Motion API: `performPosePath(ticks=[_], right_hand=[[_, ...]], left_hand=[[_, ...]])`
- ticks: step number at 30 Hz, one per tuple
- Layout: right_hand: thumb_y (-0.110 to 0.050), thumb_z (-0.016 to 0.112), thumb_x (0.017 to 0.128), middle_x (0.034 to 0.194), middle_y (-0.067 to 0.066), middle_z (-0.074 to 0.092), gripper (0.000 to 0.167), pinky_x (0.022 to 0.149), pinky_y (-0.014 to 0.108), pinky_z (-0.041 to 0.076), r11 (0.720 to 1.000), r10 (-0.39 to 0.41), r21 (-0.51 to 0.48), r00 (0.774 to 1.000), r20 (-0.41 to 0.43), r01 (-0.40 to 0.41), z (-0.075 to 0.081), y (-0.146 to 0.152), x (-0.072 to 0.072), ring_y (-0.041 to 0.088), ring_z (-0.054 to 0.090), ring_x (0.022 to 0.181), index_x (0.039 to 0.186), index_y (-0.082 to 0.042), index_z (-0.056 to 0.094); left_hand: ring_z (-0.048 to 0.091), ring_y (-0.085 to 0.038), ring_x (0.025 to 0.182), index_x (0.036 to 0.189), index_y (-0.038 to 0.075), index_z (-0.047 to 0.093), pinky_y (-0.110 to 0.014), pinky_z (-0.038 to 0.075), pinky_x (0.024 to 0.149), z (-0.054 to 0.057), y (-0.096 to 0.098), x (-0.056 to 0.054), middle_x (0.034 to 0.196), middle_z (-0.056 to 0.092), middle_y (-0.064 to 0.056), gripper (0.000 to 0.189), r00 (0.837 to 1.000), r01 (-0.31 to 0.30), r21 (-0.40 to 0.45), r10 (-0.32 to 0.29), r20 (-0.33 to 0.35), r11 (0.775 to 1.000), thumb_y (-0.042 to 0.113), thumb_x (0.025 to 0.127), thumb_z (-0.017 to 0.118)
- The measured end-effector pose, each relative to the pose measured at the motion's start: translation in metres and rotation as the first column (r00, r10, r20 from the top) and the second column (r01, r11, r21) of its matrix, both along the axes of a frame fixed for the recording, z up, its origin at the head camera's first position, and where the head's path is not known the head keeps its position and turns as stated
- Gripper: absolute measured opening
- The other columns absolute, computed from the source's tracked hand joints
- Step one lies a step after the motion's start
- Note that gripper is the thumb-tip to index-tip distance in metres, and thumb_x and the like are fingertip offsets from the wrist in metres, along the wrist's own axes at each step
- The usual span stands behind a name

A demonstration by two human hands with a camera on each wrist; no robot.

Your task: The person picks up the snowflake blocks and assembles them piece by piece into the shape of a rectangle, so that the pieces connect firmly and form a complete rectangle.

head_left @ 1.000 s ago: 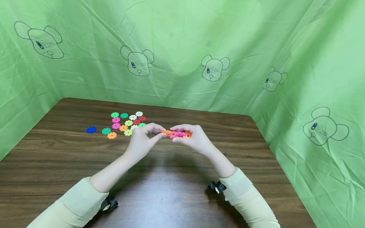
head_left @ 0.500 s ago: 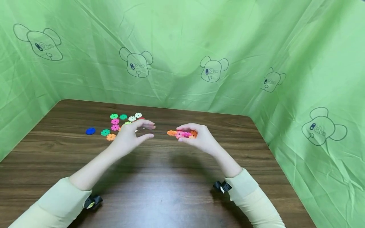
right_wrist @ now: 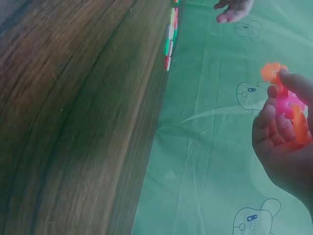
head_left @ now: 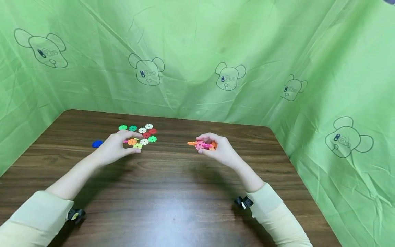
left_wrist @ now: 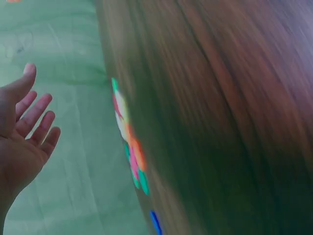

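My right hand (head_left: 220, 148) pinches a small cluster of joined snowflake discs (head_left: 200, 145), pink and orange, above the table. In the right wrist view an orange disc (right_wrist: 271, 72) sticks out past the thumb, and the pink part is partly covered by fingers. My left hand (head_left: 112, 147) hovers over the left side of the loose discs, fingers and thumb spread apart, nothing between them. Under and beside it lie an orange disc (head_left: 132, 141), a yellow-green disc (head_left: 137, 146) and a blue disc (head_left: 97, 144). The hand hides some other discs.
Loose white (head_left: 144, 141), red (head_left: 152, 131) and green discs (head_left: 122, 127) lie flat at the back left of the brown wooden table (head_left: 172, 185). A green curtain (head_left: 191, 41) with bear-head drawings surrounds the back and sides.
My left hand has let go of the cluster's orange end and travelled left over the loose discs, its fingers spreading. My right hand has shifted slightly right, still holding the cluster.
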State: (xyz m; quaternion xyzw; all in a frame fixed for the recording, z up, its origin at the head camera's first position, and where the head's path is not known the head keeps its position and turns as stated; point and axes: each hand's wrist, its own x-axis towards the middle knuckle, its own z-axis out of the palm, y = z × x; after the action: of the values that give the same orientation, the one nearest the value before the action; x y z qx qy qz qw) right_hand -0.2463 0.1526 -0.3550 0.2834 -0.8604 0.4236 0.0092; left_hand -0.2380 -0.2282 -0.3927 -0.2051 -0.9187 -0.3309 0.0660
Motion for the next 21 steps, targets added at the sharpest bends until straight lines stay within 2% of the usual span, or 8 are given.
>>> performPosePath(ticks=[3,7,10,14,21], right_hand=[[-0.016,0.077,0.080,0.099,-0.002,0.069,0.037,0.065,0.024,0.050,1.000,-0.009,0.008,1.000,-0.011,0.009,0.002,0.000,0.003,0.011,0.060,0.080,0.115,-0.016,0.066],[-0.009,0.074,0.081,0.100,0.005,0.070,0.035,0.065,0.024,0.050,1.000,0.023,0.005,0.999,-0.025,-0.023,0.014,-0.004,0.013,0.013,0.060,0.078,0.115,-0.010,0.066],[-0.009,0.075,0.080,0.095,0.008,0.070,0.033,0.066,0.023,0.050,0.999,0.041,-0.003,0.999,-0.016,-0.041,0.023,-0.006,0.019,0.014,0.060,0.078,0.112,-0.007,0.066],[-0.008,0.075,0.080,0.089,0.009,0.069,0.032,0.065,0.022,0.049,0.999,0.048,-0.009,0.999,0.005,-0.048,0.025,-0.008,0.020,0.018,0.061,0.079,0.110,-0.005,0.066],[-0.007,0.075,0.079,0.089,0.009,0.068,0.031,0.064,0.022,0.049,0.998,0.069,-0.003,0.997,0.027,-0.069,0.023,-0.008,0.017,0.021,0.062,0.081,0.109,-0.004,0.065]], left_hand=[[0.051,-0.033,0.116,0.121,0.016,0.060,-0.053,0.044,0.090,-0.006,-0.014,-0.004,0.122,0.060,-0.009,0.053,1.000,0.011,-0.029,-0.011,-0.006,1.000,0.045,0.079,0.073],[0.049,-0.035,0.117,0.120,0.015,0.060,-0.055,0.041,0.091,-0.015,-0.032,-0.012,0.122,0.058,-0.013,0.050,1.000,0.024,-0.069,-0.025,-0.018,0.997,0.039,0.079,0.075],[0.046,-0.037,0.120,0.121,0.014,0.060,-0.057,0.038,0.094,-0.023,-0.045,-0.018,0.125,0.056,-0.015,0.049,1.000,0.023,-0.097,-0.022,0.016,0.995,0.031,0.078,0.077],[0.046,-0.040,0.122,0.123,0.009,0.060,-0.059,0.036,0.097,-0.031,-0.059,-0.026,0.126,0.057,-0.017,0.050,0.997,0.026,-0.146,-0.016,0.070,0.989,0.022,0.078,0.078],[0.053,-0.039,0.116,0.118,0.005,0.063,-0.057,0.040,0.095,-0.043,-0.071,-0.036,0.117,0.065,-0.015,0.045,0.993,0.045,-0.197,-0.023,0.115,0.979,0.020,0.078,0.078]])
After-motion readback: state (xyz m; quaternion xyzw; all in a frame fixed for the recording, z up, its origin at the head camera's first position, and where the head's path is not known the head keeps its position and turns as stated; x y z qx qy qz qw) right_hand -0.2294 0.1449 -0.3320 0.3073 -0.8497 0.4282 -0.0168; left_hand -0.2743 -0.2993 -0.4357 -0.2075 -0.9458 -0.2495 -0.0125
